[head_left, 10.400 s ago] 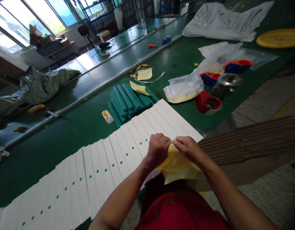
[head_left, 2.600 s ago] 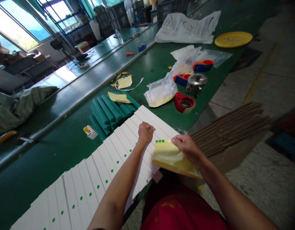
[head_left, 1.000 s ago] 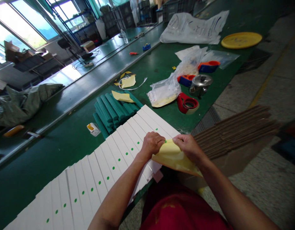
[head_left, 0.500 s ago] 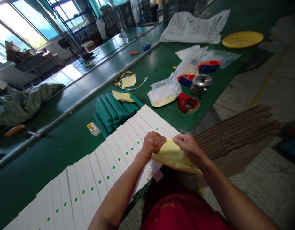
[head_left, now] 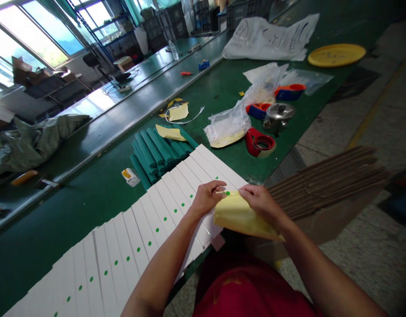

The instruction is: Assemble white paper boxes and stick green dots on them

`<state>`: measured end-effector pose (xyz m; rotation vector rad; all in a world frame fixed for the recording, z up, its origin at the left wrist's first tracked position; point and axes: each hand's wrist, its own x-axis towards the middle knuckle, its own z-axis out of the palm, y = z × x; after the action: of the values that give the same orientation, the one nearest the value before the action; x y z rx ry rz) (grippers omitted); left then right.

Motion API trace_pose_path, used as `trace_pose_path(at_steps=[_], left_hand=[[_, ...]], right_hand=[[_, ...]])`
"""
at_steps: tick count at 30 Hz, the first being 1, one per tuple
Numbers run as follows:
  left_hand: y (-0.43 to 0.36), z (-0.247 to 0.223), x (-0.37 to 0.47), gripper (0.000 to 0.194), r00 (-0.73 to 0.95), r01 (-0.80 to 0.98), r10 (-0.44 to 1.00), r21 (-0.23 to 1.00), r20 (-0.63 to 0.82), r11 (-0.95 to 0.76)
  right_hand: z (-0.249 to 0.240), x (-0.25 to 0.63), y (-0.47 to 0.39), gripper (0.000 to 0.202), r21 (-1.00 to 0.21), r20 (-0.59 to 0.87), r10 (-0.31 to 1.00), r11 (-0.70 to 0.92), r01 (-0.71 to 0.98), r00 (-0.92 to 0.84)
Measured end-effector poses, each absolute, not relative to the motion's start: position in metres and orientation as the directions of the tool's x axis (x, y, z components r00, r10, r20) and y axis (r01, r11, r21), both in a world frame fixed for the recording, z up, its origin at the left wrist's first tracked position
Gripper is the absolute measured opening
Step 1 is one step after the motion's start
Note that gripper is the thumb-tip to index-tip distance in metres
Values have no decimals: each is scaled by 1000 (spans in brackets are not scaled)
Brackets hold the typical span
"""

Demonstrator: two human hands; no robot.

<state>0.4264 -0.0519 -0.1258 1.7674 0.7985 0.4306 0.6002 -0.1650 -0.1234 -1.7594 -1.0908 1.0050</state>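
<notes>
Between my hands is a yellow paper sheet (head_left: 244, 215), slightly curled, with its lower edge hanging near the table edge. My right hand (head_left: 260, 200) pinches its upper right edge. My left hand (head_left: 207, 196) is at the upper left edge, thumb against the paper and index finger stretched out above it. A green round dot (head_left: 228, 193) shows by the left fingertips at the paper's top edge. Under and beside my hands lies a long overlapping row of narrow white boxes (head_left: 137, 229), most marked with a green dot.
Green ribbed rods (head_left: 156, 152) lie stacked behind the boxes. A red tape dispenser (head_left: 259, 143), a metal pot-like part (head_left: 279, 115) and plastic bags (head_left: 227, 125) sit at the right. Flattened cardboard (head_left: 328, 180) stands beside the table. A small white-and-yellow box (head_left: 130, 177) is at the left.
The left fingers have loosened and lifted slightly at the paper's edge, and a green dot now shows there. The sheet's left side has shifted a little right. My right hand keeps its pinch.
</notes>
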Motion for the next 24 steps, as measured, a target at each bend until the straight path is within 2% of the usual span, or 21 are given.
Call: trace_pose_path(at_steps=[3, 5, 7, 10, 12, 17, 24], left_hand=[[-53, -123, 426, 31, 716, 296, 692, 937, -90, -185], [-54, -121, 426, 33, 723, 298, 685, 935, -89, -194], [-56, -118, 427, 34, 728, 288, 680, 940, -91, -183], [-58, -117, 426, 40, 740, 242, 667, 959, -85, -147], [-60, -117, 424, 46, 751, 221, 655, 966, -81, -133], [-62, -117, 419, 39, 711, 230, 692, 971, -124, -62], [-65, -117, 421, 40, 622, 78, 759, 980, -191, 183]], right_hand=[[-119, 601, -163, 36, -824, -36, 966, -174, 540, 255], [-116, 598, -161, 35, -801, -30, 978, -147, 580, 207], [-116, 594, -161, 26, -849, -97, 974, -187, 494, 203], [-119, 590, -161, 29, -919, -223, 943, -287, 269, 246], [-121, 589, -162, 31, -931, -269, 931, -317, 182, 248], [-119, 584, -161, 33, -927, -338, 915, -365, 92, 220], [-112, 581, -160, 30, -924, -365, 908, -381, 41, 205]])
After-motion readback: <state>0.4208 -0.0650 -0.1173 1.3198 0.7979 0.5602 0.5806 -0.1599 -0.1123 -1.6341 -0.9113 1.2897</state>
